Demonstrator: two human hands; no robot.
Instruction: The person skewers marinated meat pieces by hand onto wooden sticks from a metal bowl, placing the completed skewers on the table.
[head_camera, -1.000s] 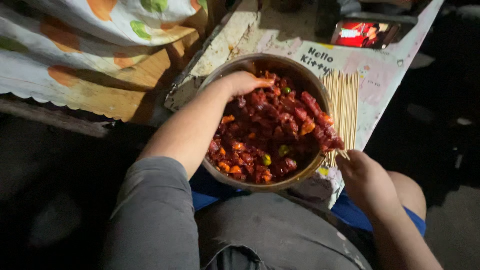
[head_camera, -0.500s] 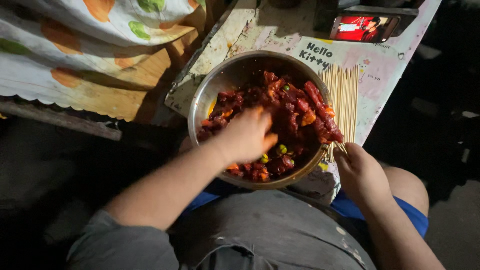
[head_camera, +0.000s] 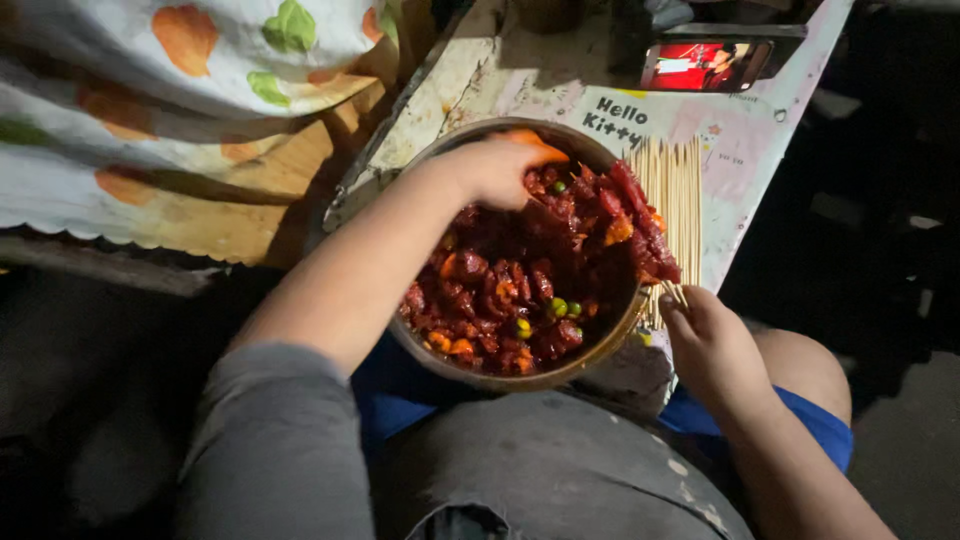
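Metal bowl (head_camera: 590, 358) of red marinated meat sits on a paper-covered table (head_camera: 745, 150) in dim light, left hand (head_camera: 495, 165) pinching an orange piece.

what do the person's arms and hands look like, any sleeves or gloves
Both hands are bare: no gloves, rings or watch show. The left arm wears a grey sleeve that ends near the elbow, leaving the forearm and left hand uncovered. The right arm is bare as far as it shows, down to the right hand.
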